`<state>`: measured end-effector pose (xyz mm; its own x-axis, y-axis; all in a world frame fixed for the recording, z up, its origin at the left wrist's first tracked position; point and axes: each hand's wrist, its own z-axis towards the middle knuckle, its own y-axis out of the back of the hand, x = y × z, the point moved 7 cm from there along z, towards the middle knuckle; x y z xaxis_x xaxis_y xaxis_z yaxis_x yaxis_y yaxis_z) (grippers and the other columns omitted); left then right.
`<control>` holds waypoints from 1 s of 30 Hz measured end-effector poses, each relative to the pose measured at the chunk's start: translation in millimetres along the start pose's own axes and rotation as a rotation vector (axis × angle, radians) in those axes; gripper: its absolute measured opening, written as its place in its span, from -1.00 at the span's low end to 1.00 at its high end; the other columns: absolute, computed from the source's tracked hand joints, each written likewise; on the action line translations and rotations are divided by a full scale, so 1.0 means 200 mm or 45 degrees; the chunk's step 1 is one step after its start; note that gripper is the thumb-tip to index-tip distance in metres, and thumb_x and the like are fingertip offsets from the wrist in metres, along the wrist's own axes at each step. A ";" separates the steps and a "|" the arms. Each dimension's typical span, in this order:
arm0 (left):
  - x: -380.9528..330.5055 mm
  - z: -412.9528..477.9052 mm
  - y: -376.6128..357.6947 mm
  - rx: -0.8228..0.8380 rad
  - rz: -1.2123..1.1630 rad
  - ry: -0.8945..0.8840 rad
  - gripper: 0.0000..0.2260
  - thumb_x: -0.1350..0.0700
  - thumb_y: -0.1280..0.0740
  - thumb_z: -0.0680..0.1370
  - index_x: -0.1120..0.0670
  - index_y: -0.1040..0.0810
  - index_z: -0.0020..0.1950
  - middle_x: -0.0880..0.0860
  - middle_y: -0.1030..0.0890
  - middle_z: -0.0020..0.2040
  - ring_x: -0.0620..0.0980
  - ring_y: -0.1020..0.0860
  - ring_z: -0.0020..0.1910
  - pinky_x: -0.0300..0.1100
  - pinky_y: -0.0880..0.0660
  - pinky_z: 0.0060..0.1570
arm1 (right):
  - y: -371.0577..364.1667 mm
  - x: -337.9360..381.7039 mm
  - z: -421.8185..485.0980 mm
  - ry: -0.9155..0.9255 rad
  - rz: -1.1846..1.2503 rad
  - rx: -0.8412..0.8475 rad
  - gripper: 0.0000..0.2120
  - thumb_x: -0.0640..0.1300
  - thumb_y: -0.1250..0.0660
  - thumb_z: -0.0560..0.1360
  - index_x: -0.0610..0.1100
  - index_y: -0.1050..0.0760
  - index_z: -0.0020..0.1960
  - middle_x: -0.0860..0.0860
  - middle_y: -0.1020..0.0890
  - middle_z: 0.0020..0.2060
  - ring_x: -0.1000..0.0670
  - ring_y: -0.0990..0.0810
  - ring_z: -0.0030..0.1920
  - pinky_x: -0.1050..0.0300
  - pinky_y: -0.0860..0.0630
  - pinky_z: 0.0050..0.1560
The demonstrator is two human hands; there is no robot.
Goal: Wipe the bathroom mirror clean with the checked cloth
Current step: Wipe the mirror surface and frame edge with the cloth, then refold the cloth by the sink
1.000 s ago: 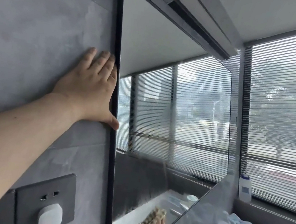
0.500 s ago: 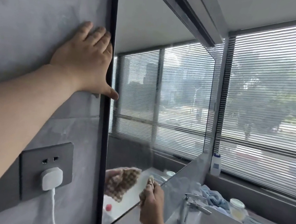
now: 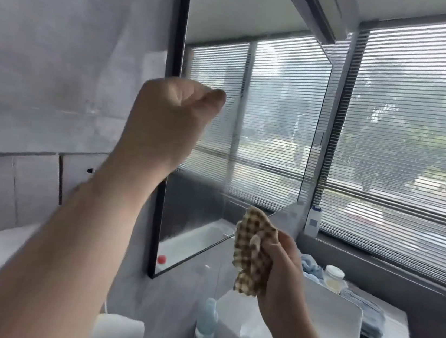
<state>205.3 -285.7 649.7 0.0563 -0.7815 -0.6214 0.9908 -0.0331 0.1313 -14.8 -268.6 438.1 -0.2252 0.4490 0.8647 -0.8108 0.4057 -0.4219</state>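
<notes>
- Grey tiled wall [image 3: 60, 62] lies far left of the grip; the left hand [image 3: 165, 121] is raised before it, fingers curled in on nothing, probably ready to brace.
- Black-framed mirror [image 3: 274, 133] rises above and left of the grip, with haze low on its glass.
- Brown-and-cream checked cloth [image 3: 251, 255] sits bunched in the right hand [image 3: 285, 270], fingers clenched round it, seemingly just off the glass and likely gathered as a wiping pad.
</notes>
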 end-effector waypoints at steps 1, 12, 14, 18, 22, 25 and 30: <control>0.02 -0.13 -0.03 0.022 -0.071 0.026 -0.93 -0.02 -0.39 0.58 -0.11 -0.64 -0.09 -0.25 -0.66 -0.24 -0.42 -0.59 -0.17 -0.59 -0.39 -0.24 | 0.01 0.01 -0.05 -0.023 0.033 0.018 -0.78 -0.29 -0.19 0.52 -0.17 -0.52 0.10 -0.19 -0.66 -0.14 -0.16 -0.62 -0.17 0.01 -0.55 -0.26; 0.53 -0.83 -0.36 0.387 -0.206 0.674 -0.91 0.06 -0.55 0.43 0.03 -0.69 -0.16 -0.06 -0.71 -0.26 -0.11 -0.67 -0.23 -0.31 -0.52 -0.23 | -0.01 0.04 -0.37 -0.202 0.093 0.306 -0.84 -0.24 -0.30 0.30 -0.19 -0.55 -0.12 -0.23 -0.59 -0.24 -0.16 -0.60 -0.25 -0.01 -0.56 -0.25; 0.57 -0.84 -0.36 0.349 -0.172 0.702 -0.87 0.22 -0.48 0.50 0.06 -0.66 -0.24 -0.05 -0.69 -0.32 -0.15 -0.61 -0.33 -0.22 -0.49 -0.24 | 0.05 0.02 -0.36 -0.193 0.016 0.215 -0.88 -0.20 -0.32 0.32 -0.13 -0.60 -0.17 -0.20 -0.61 -0.25 -0.12 -0.59 -0.23 0.00 -0.51 -0.17; 0.62 -0.87 -0.37 0.276 -0.368 0.849 -0.89 0.17 -0.41 0.54 0.04 -0.62 -0.19 -0.03 -0.66 -0.30 -0.12 -0.59 -0.33 -0.27 -0.43 -0.36 | 0.14 -0.01 -0.35 -0.201 -0.038 0.094 -0.79 -0.30 -0.32 0.51 -0.08 -0.60 -0.24 -0.10 -0.61 -0.32 0.00 -0.55 -0.30 0.09 -0.45 -0.22; 0.66 -0.89 -0.37 0.172 -0.428 0.887 -0.96 0.04 -0.45 0.47 -0.08 -0.64 -0.19 -0.01 -0.69 -0.23 0.00 -0.65 -0.20 -0.05 -0.55 -0.19 | 0.19 -0.08 -0.37 -0.377 0.115 0.051 -0.56 0.08 -0.32 0.40 -0.24 -0.51 0.10 -0.22 -0.66 -0.16 -0.07 -0.61 -0.23 0.06 -0.54 -0.25; 0.66 -0.90 -0.38 0.115 -0.449 0.898 -0.95 0.03 -0.44 0.52 -0.07 -0.64 -0.14 0.02 -0.71 -0.17 0.08 -0.68 -0.09 0.11 -0.60 0.01 | 0.18 -0.10 -0.40 -0.413 0.152 0.131 -0.33 0.02 -0.54 0.27 -0.25 -0.44 0.27 -0.25 -0.67 -0.02 -0.13 -0.64 -0.11 0.01 -0.60 -0.20; 0.68 -0.95 -0.37 0.082 -0.485 0.908 -0.36 -0.44 -0.47 0.26 0.03 -0.53 0.07 0.18 -0.68 -0.09 0.17 -0.63 -0.12 0.07 -0.55 -0.18 | 0.23 -0.05 -0.40 -0.322 0.215 0.069 -0.61 -0.13 -0.56 0.27 -0.12 -0.59 0.07 -0.24 -0.67 -0.08 -0.10 -0.66 -0.18 0.08 -0.64 -0.26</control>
<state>162.1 -270.6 409.0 -0.1967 -0.1245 -0.9725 0.9499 -0.2698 -0.1576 -5.8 -190.9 389.0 -0.4811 0.2917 0.8267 -0.7764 0.2962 -0.5563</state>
